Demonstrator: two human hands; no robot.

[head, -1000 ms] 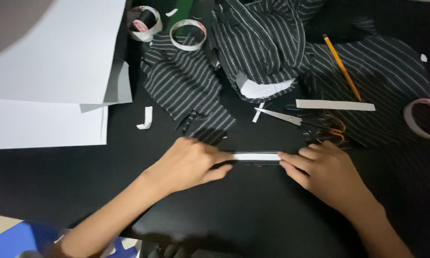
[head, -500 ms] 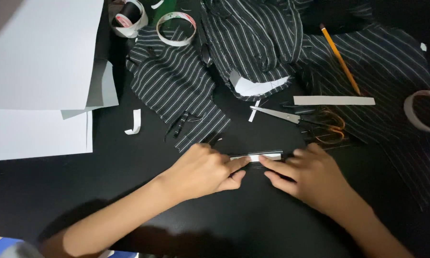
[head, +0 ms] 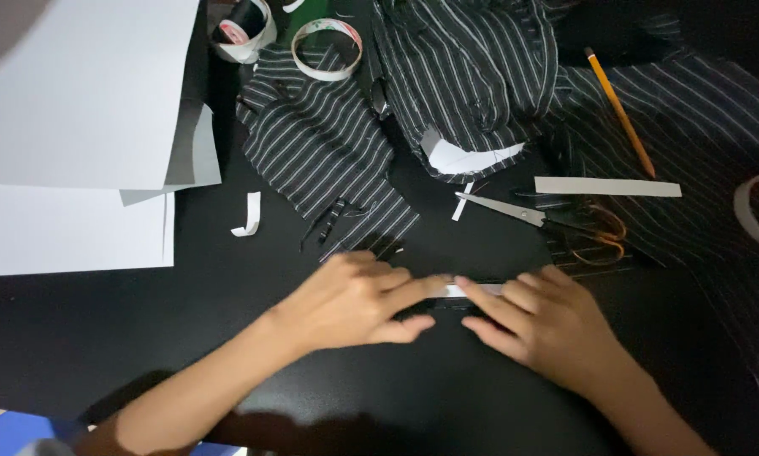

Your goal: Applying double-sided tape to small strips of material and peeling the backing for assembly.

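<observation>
I see a thin white strip (head: 462, 290) lying flat on black table, mostly covered by fingertips.

Your black table (head: 143, 338) carried white paper sheets (head: 75, 127) at the left, striped black fabric (head: 329, 160) across the top, two tape rolls (head: 327, 49), scissors (head: 540, 218), a pencil (head: 620, 111), a paper strip (head: 607, 187) and a curled paper scrap (head: 248, 214).

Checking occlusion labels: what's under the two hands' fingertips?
A short white strip shows between left hand and right hand, lying on the black table. Its ends are covered by fingers.
</observation>
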